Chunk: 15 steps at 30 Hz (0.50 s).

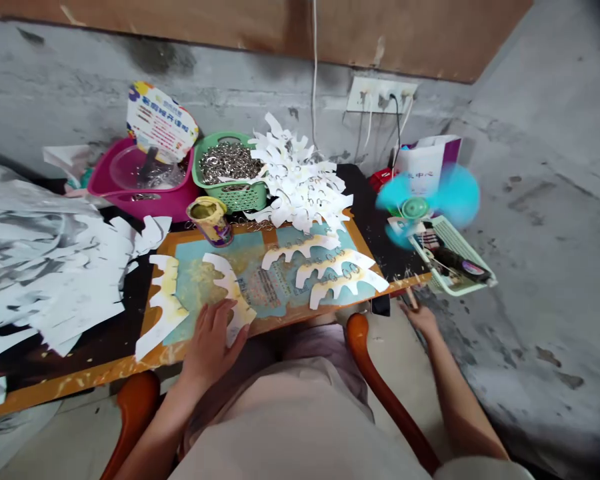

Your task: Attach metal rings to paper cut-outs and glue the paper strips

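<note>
My left hand point(207, 343) lies on the table's front edge, its fingers apart and touching the lower part of a white scalloped cutout point(226, 272) with a yellowish edge. A similar cutout point(167, 305) lies to its left. Three more, with metal rings along their edges, lie to the right, including the front one point(347, 283). Beyond the table's front right edge, my right hand point(423, 319) is closed round a thin wooden stick point(413, 299), whose far end is blurred. A stained yellow can point(211, 223) leans behind the cutouts.
A green basket of metal rings point(240, 197) and a magenta basket point(165, 205) stand at the back. Piles of white cutouts point(305, 190) and paper pieces point(75, 267) flank them. At right are a blurred turquoise fan point(415, 208) and a pale green basket point(467, 247). Chair arms point(380, 387) flank my lap.
</note>
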Available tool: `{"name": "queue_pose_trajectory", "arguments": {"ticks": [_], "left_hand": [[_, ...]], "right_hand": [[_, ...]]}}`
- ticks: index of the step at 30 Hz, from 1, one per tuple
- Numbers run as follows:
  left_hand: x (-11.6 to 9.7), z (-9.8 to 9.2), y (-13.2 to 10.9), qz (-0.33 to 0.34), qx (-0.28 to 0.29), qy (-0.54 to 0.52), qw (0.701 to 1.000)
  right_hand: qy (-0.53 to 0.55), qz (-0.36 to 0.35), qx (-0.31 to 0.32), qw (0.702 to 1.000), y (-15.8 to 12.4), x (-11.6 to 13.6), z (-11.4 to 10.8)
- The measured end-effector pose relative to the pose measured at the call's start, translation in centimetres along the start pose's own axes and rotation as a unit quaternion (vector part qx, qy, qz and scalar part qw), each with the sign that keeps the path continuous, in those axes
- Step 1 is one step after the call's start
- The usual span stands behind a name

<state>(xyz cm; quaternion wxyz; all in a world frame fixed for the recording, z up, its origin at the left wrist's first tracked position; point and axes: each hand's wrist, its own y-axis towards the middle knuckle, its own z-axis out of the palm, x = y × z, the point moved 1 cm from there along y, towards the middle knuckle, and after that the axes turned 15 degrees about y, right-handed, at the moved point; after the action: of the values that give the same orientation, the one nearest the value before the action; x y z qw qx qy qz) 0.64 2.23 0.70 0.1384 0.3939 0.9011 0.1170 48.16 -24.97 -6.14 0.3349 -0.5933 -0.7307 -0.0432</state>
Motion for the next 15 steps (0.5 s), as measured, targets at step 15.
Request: {"name": "queue_pose_trajectory", "arguments": {"ticks": [15], "left_hand": [[0.3, -1.3, -4.0, -0.037, -0.011, 0.03, 0.999]], "right_hand": [[-0.064, 0.071, 0.054, 0.994, 3.2, 2.0, 9.6]]}}
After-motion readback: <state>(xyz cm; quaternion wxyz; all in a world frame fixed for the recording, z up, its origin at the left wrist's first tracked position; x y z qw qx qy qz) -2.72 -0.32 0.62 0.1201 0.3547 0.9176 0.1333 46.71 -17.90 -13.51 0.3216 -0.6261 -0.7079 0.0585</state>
